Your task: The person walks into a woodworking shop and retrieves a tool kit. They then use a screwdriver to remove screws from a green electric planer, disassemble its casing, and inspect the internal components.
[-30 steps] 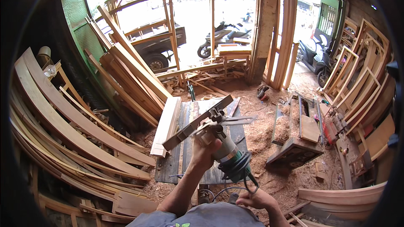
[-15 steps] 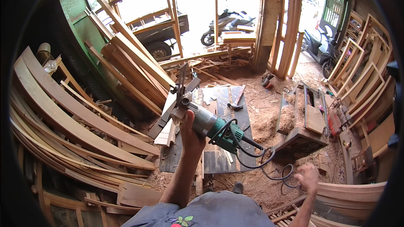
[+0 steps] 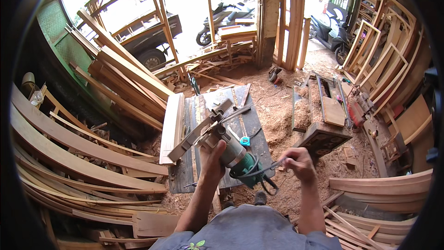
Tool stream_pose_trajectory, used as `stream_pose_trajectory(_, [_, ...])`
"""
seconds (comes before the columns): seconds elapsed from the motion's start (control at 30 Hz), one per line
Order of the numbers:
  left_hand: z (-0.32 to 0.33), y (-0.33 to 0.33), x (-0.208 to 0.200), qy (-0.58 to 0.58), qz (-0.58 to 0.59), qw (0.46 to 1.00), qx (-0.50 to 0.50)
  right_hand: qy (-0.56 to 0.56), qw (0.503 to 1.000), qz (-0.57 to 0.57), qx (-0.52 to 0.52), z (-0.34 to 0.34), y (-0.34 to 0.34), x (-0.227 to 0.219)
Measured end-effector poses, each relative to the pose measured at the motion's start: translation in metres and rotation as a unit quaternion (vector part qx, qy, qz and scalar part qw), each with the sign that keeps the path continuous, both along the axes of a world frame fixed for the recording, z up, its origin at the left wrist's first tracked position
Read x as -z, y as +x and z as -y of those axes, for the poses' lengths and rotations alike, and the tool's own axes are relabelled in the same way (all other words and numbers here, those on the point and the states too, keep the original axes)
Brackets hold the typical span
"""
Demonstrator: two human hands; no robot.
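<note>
My left hand is wrapped round the silver front part of a green and silver corded power tool, which looks like a handheld router. A long flat metal bar crosses its front end. The tool is held tilted above a dark worktable. To its right, my right hand pinches the dark power cord, which loops round the tool's green rear end. Beyond the tool, a teal tape measure lies on the table.
Pale boards lie along the table's left side. Long curved planks are stacked at left. At right stands a shaving-covered wooden machine stand, with a red tool on the floor beyond. Curved pieces lie near right.
My right hand has come up and left and now grips the cord. The tool has turned, showing its metal bar lengthwise. The view has shifted right, and the tape measure has come into sight.
</note>
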State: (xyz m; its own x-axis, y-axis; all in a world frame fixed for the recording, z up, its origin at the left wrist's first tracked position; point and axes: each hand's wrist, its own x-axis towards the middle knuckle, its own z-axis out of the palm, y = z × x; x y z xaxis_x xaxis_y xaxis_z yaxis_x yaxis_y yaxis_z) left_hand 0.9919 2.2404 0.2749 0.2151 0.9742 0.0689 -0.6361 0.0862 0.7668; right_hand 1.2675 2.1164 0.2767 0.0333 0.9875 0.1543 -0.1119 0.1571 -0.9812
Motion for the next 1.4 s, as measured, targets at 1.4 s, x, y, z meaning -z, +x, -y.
stream_pose_trajectory(1.4, [-0.011,-0.036,-0.006,0.016,0.052,0.995,-0.082,-0.192,0.900,0.253,-0.297,0.033,-0.041,0.057])
